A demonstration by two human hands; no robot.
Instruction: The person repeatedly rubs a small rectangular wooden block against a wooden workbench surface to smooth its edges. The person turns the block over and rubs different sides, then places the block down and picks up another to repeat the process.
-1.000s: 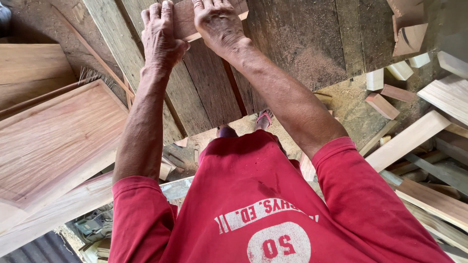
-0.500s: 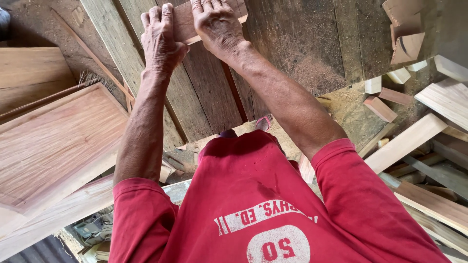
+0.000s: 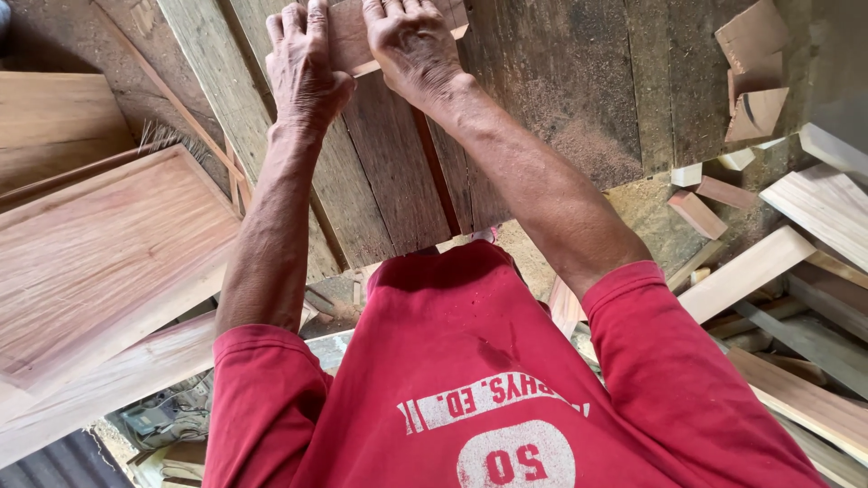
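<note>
While both arms reach forward over the rough plank desk (image 3: 561,99), the left hand (image 3: 303,68) and the right hand (image 3: 411,45) press down on a small wooden board (image 3: 348,36) lying at the far edge of the view. The fingers of each hand lie spread and flat on the board's face rather than curled around it, left hand on its left part, right hand on its right part. Part of the board runs out of the picture at the top. A large reddish wood panel (image 3: 99,262) lies to the left of the arms. Pale wood offcuts (image 3: 750,271) are piled to the right, and brown wood scraps (image 3: 755,77) rest on the desk's right end.
</note>
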